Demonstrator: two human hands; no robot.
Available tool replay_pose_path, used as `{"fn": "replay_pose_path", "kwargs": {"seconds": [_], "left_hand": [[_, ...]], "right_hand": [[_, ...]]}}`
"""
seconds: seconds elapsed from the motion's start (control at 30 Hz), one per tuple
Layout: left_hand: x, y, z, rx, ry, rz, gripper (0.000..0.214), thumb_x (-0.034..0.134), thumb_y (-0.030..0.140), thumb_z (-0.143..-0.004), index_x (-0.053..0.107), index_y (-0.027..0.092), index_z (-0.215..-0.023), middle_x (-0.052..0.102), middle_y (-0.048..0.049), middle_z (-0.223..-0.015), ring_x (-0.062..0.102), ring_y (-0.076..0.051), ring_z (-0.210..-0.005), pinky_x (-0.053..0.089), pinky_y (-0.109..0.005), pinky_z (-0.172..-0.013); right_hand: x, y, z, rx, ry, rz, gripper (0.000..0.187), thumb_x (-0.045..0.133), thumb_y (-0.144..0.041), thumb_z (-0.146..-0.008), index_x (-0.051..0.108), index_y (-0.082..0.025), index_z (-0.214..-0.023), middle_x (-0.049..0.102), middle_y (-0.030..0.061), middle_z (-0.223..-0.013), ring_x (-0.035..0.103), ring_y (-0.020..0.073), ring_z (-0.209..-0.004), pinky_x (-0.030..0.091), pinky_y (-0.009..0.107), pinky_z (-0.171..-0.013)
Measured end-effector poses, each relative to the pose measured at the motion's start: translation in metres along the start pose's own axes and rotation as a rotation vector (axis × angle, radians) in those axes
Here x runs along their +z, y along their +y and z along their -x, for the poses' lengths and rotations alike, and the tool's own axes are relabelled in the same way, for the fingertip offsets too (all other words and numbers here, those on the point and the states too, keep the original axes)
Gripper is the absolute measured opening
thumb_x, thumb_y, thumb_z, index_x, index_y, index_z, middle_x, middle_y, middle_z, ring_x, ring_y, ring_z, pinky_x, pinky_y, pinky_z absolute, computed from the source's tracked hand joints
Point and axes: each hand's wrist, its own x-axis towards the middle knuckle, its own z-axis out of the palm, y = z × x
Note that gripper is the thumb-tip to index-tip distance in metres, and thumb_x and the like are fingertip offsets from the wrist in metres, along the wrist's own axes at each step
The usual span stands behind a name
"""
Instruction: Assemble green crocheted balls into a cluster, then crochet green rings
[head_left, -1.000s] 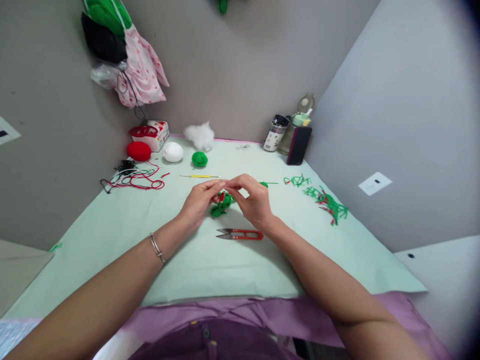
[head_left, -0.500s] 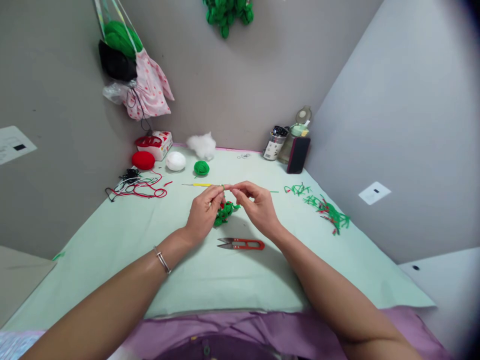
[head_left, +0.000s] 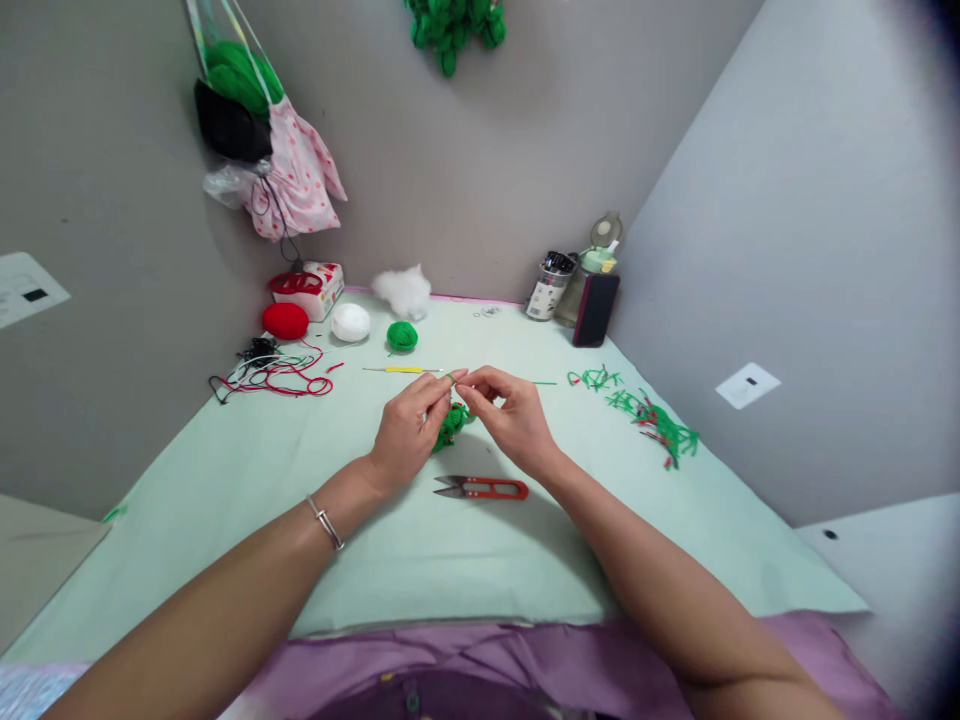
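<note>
Green crocheted yarn piece sits between our hands, low over the pale green worktop. Left hand and right hand each pinch a thin yarn strand, fingers closed and nearly meeting. We judge it a knotting step; next comes a steady pull, red-handled thread snips lying just beside.
</note>
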Motion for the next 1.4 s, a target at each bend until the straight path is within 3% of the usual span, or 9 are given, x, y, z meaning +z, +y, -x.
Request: {"fn": "replay_pose_path", "kwargs": {"seconds": [0.27, 0.73, 1.4], "left_hand": [[0.000, 0.000, 0.000, -0.015, -0.010, -0.004, 0.034, 0.045, 0.028, -0.098, 0.071, 0.025, -0.118, 0.067, -0.0067, -0.097, 0.061, -0.021, -0.097, 0.046, -0.032, -0.094], [0.001, 0.000, 0.001, 0.008, -0.014, -0.035, 0.036, 0.044, 0.024, -0.098, 0.068, 0.022, -0.125, 0.066, -0.0074, -0.097, 0.060, -0.019, -0.089, 0.046, -0.030, -0.086], [0.005, -0.015, 0.003, 0.148, 0.008, -0.238, 0.037, 0.042, 0.020, -0.100, 0.062, 0.016, -0.130, 0.068, -0.0075, -0.098, 0.063, -0.017, -0.090, 0.051, -0.029, -0.082]], "right_hand": [[0.000, 0.002, 0.000, 0.001, -0.009, -0.006, 0.013, 0.063, -0.030, -0.085, 0.068, -0.020, -0.078, 0.061, -0.0012, -0.067, 0.046, 0.0110, -0.056, 0.040, 0.025, -0.055], [0.002, 0.002, 0.001, 0.013, -0.002, 0.019, 0.012, 0.062, -0.027, -0.085, 0.067, -0.019, -0.079, 0.051, -0.0036, -0.059, 0.042, 0.0112, -0.056, 0.036, 0.025, -0.056], [0.004, 0.006, -0.003, 0.206, -0.041, -0.156, 0.019, 0.065, -0.034, -0.078, 0.062, -0.017, -0.071, 0.048, -0.0054, -0.052, 0.040, 0.0097, -0.051, 0.031, 0.025, -0.051]]}}
